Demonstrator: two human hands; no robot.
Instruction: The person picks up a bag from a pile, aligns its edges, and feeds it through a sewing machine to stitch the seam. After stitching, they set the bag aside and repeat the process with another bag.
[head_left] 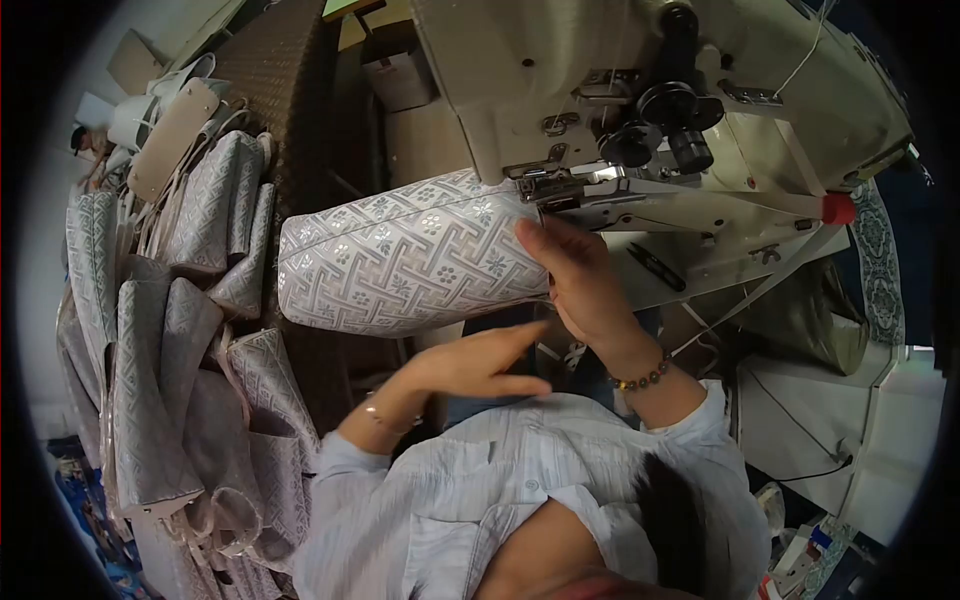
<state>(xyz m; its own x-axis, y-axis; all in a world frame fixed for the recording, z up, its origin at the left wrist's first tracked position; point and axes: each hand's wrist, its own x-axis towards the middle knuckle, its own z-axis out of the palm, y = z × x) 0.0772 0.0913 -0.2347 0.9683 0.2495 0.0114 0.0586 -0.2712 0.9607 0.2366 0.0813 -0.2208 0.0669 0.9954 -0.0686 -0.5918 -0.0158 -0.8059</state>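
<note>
The patterned bag lay at the sewing machine, its near-needle end against the presser-foot assembly and its body reaching out towards the stacked bags on the left. The right hand was closed on that end, thumb on the patterned face; its other fingers were partly hidden. The left hand was wide open, thumb and fingers apart, holding nothing, just below the bag and apparently clear of it.

In the inspector's judgement, sound work here called for the edge to be kept flat and aligned at the foot, with light guidance rather than pulling, fingertips clear of the needle, and the bag's bulk supported against drag. Whether the foot was lowered could not be told.
</note>
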